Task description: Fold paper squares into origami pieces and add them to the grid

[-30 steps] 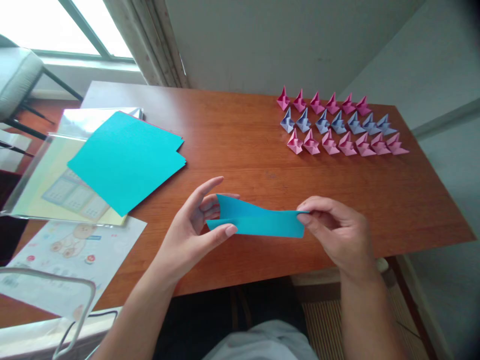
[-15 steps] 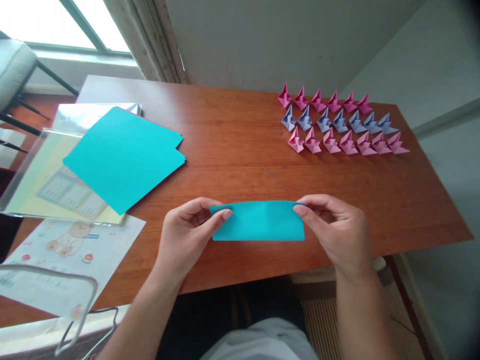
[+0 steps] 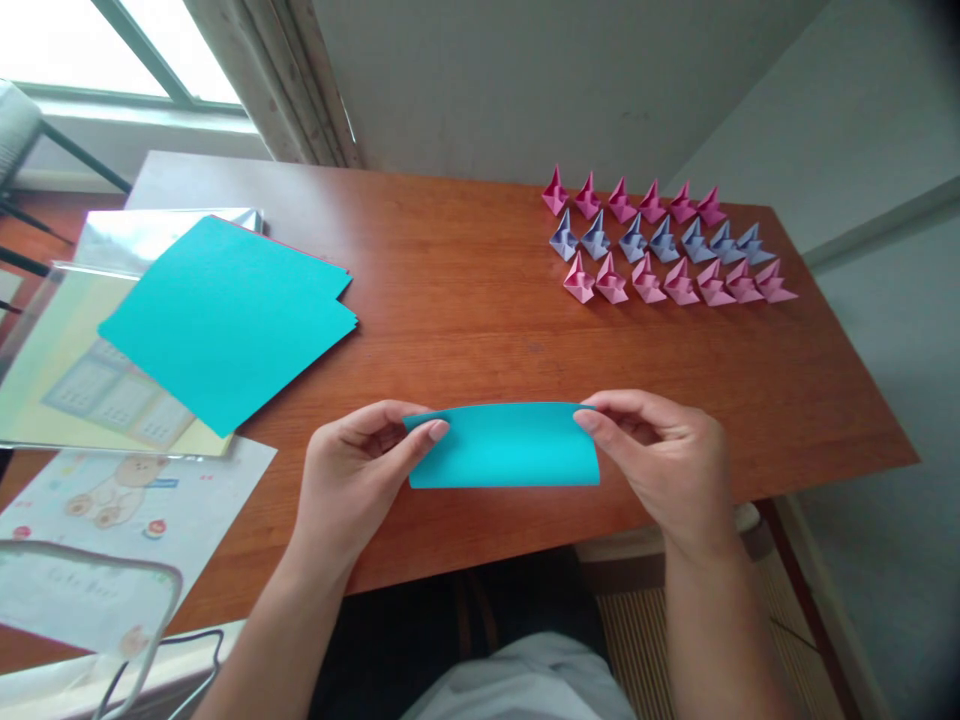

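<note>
Turquoise craft paper [image 3: 510, 450], in the head view, spans the space between the two hands, over the wooden table [image 3: 450, 340] and close to its near edge. It shows as a wide, short band, its lower side curving gently; whether it touches the tabletop I cannot tell. The left hand [image 3: 349, 475] pinches its upper left corner, thumb in front, fingers curled behind. The right hand [image 3: 667, 470] grips the upper right corner likewise, thumb and forefinger closed on the paper.

Toward the table's far right corner stand three rows of small folded-paper figures: six deep-pink figures [image 3: 622, 203] along the far edge, seven lavender-blue figures [image 3: 633, 240] next, then seven lighter pink figures [image 3: 681, 285]. By the left end, a stack of turquoise sheets [image 3: 232, 320] lies partly over a yellow packet [image 3: 37, 370] in clear plastic. Nearer the near left corner lies a white sheet printed with a bear [image 3: 202, 500], with a pale looped frame [image 3: 176, 580] crossing in front of it.
</note>
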Demonstrator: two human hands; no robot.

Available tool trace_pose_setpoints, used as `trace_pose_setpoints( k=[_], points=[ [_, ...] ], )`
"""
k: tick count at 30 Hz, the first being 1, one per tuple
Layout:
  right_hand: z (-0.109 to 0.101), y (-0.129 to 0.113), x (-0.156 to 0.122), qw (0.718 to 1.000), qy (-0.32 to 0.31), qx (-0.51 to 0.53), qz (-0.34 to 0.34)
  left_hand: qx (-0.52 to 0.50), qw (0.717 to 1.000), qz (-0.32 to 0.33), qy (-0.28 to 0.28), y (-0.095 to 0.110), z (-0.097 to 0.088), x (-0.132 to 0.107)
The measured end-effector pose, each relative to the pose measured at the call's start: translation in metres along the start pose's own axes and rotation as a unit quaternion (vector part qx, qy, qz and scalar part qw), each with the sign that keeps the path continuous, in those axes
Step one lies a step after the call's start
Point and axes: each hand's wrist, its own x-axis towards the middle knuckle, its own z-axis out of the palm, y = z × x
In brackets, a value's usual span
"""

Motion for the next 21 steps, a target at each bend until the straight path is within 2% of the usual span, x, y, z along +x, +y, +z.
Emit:
trace_pose_setpoints(
  k=[21],
  points=[
    [-0.0003, -0.0023, 0.0012, 1.0, 0.003, -0.011, 0.007, 0.02, 1.0, -0.006, 0.009, 0.0008, 0.0001, -0.0004]
  ],
)
